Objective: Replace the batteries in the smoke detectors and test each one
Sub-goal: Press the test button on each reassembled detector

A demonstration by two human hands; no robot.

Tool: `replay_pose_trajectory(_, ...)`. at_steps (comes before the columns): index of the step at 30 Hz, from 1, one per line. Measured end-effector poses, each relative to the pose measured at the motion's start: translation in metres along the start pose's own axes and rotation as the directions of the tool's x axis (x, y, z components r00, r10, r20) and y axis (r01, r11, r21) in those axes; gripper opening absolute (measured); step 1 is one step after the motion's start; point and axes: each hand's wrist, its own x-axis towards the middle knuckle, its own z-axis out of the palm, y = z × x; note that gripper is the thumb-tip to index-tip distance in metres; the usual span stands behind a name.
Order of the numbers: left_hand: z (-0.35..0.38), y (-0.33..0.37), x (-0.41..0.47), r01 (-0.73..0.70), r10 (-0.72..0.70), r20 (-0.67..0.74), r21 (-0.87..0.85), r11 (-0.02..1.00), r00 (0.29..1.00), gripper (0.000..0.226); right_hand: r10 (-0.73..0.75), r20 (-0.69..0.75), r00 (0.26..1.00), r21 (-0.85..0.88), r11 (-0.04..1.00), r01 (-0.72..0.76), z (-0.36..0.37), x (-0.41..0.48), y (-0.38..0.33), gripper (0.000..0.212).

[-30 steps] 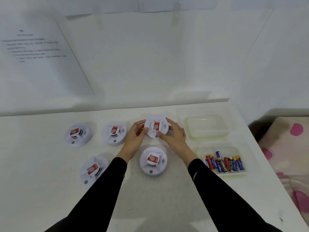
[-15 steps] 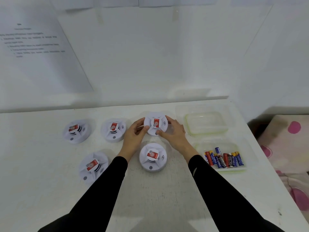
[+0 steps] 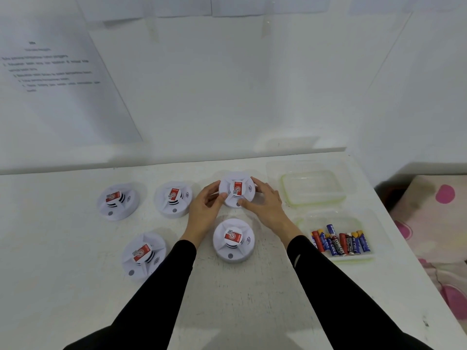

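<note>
left hand [image 3: 204,210] and right hand [image 3: 265,200] both curl round the smoke detector [image 3: 236,195], face up, its red label [image 3: 238,187] running front-to-back; batteries [image 3: 340,242] say Eveready.

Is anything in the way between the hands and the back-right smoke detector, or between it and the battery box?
Nothing visible. The left hand and right hand hold the smoke detector by its rim, and the gap from it to the battery box lies open.
</note>
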Motion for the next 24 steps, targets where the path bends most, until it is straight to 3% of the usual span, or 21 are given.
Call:
replay_pose_trajectory(19, -0.0001, 0.0039, -0.0033, 0.009, -0.008, -0.016, 0.021, 1.0, 1.0, 0.042, 0.016, 0.027, 1.0, -0.012, 1.0, -0.015, -0.0029, -0.0062, -0.0083, 0.073)
replay_pose_trajectory(24, 0.0001, 0.0054, -0.0041, 0.015, -0.015, -0.021, 0.026, 1.0, 1.0, 0.042, 0.043, 0.11, 0.993, 0.016, 0.999, -0.045, -0.0028, -0.0027, -0.0031, 0.071)
